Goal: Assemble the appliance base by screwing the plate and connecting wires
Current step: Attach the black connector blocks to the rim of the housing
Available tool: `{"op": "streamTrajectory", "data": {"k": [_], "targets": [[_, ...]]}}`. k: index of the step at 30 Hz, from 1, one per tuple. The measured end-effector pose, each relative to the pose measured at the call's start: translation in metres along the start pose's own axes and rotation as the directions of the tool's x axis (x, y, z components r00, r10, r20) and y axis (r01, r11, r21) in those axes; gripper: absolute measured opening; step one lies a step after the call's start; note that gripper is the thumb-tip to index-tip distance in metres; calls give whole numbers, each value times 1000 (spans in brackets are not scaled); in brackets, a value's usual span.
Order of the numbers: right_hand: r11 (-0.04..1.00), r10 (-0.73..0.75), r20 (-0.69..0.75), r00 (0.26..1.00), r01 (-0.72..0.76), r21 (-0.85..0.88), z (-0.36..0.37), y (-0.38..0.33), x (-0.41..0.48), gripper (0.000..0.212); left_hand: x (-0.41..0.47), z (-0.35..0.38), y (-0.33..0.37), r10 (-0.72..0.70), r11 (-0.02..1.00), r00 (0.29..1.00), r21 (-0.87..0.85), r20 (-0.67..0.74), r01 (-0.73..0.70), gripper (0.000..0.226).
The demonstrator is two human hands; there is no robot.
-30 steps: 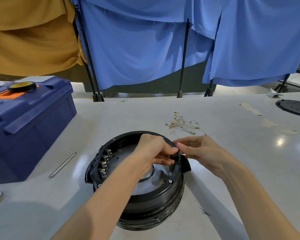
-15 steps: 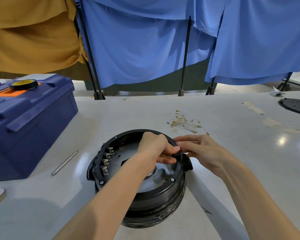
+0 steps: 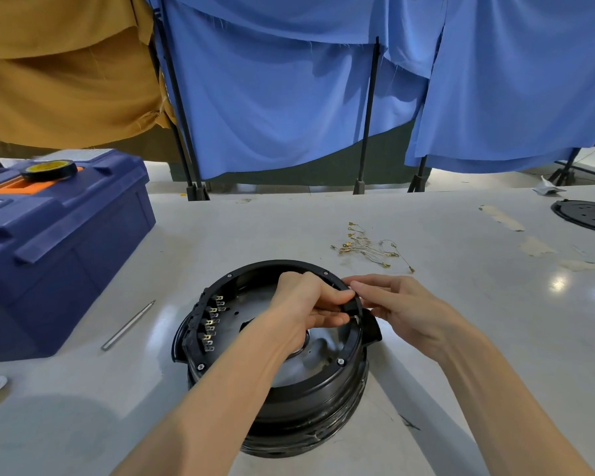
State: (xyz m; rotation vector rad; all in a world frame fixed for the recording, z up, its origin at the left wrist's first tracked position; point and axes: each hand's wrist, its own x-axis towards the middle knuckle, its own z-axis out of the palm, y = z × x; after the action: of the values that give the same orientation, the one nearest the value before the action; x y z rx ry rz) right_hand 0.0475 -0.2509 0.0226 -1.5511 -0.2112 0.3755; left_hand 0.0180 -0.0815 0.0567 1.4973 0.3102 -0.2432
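Blue drapes [image 3: 272, 97] back the white table [image 3: 461, 321], and near its front edge your left hand [image 3: 306, 304] and right hand [image 3: 402, 307], fingers curled, pinch a small black part [image 3: 349, 307] at the rim of the base [image 3: 289, 400], which likely wants firm, even pressure to seat.

Pale grey worktable [image 3: 289, 214] fills the whole lower half (pretty glossy, there's a lamp glare [image 3: 559, 283] at 3 o'clock). Behind it, blue cloths [image 3: 272, 97] hang from 11 to 2 o'clock on thin black stands [image 3: 368, 115], with a mustard cloth [image 3: 66, 70] at 10. A dark green panel [image 3: 323, 166] peeks out under the hems.
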Motion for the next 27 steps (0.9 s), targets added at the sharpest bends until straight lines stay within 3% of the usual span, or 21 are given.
{"op": "streamTrajectory", "data": {"k": [13, 17, 27], "targets": [[1000, 1, 49, 999, 0, -18, -2, -3, -3, 44, -1, 0, 4, 20, 994, 1000, 105, -5, -20, 15], [998, -3, 25, 1000, 5, -63, -1, 0, -1, 29, 1, 0, 4, 20, 992, 1000, 128, -18, -17, 26], [998, 5, -55, 998, -9, -63, 6, 0, 4, 20, 2, 0, 4, 12, 990, 1000, 144, -5, -11, 19]]}}
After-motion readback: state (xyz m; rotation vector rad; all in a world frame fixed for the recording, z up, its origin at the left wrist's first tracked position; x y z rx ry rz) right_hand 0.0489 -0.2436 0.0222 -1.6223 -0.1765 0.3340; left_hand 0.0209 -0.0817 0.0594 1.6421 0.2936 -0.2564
